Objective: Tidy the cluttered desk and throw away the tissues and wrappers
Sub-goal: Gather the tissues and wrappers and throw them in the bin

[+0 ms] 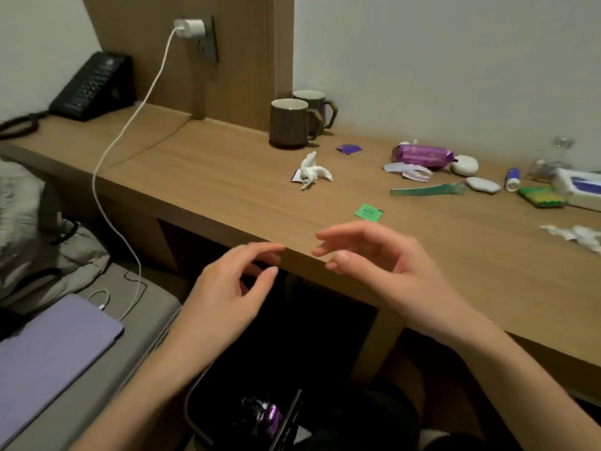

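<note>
My left hand (234,288) and my right hand (380,265) hover at the front edge of the wooden desk (227,196), fingers apart, both empty. A crumpled white tissue (312,170) lies mid-desk, a small green wrapper (369,212) just beyond my right fingers, and a small purple wrapper (348,149) near the mugs. Another crumpled tissue (575,236) lies at the right. A torn white wrapper (409,170) sits beside a purple packet (422,154). Below the desk stands a black bin (257,415) with a purple wrapper inside.
Two brown mugs (289,123) stand at the back. At the right lie a green comb (426,190), white oval cases (465,165), a small tube (513,179), a green packet (541,196) and a tissue box (579,187). A phone (91,86), charger cable (107,164) and purple tablet (45,353) are left.
</note>
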### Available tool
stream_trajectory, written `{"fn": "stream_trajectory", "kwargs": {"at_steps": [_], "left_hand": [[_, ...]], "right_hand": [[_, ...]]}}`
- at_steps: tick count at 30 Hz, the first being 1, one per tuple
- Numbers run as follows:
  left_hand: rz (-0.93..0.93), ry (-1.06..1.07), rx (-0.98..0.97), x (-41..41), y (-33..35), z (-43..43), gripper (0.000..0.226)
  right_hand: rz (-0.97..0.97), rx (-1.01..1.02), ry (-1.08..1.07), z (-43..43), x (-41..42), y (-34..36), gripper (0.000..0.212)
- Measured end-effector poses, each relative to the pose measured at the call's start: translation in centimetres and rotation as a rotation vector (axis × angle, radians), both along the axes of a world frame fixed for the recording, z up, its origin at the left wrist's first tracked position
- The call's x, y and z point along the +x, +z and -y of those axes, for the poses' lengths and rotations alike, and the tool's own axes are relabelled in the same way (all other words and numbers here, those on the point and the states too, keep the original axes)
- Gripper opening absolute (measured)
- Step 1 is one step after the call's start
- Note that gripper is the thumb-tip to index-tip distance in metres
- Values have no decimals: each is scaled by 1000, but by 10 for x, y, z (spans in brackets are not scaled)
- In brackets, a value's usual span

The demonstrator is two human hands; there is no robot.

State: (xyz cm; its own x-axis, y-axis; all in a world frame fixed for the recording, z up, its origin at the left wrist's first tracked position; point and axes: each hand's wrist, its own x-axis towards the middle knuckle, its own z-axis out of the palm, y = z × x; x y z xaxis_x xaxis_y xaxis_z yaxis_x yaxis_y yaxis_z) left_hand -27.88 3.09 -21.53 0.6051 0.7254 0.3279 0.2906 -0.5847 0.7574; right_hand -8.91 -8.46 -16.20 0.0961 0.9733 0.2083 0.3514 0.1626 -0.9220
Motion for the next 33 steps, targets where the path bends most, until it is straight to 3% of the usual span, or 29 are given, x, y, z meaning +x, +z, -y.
{"fn": "stream_trajectory", "kwargs": {"at_steps": [4, 9, 14, 18, 25, 30, 33], "left_hand": [[86, 10, 31, 28, 44, -7, 32], [133, 89, 41, 77, 47, -49, 35], [47, 176, -1, 119, 22, -103, 54], [-40, 208, 75, 142, 14, -123, 62], [-224, 255, 266, 168, 10, -137, 56], [-157, 227, 298, 170, 6, -136, 44], [-81, 171, 283, 167, 7, -132, 43]], "right_hand": [[72, 64, -179, -3, 36, 14, 24], [237, 5, -374, -28, 82, 6, 22], [371, -170, -327, -62, 110, -14, 36], [563, -252, -261, -78, 119, -21, 47], [607, -135, -324, -79, 117, -34, 35], [602, -120, -320, -77, 118, -34, 30], [653, -165, -334, -77, 121, -32, 41]]}}
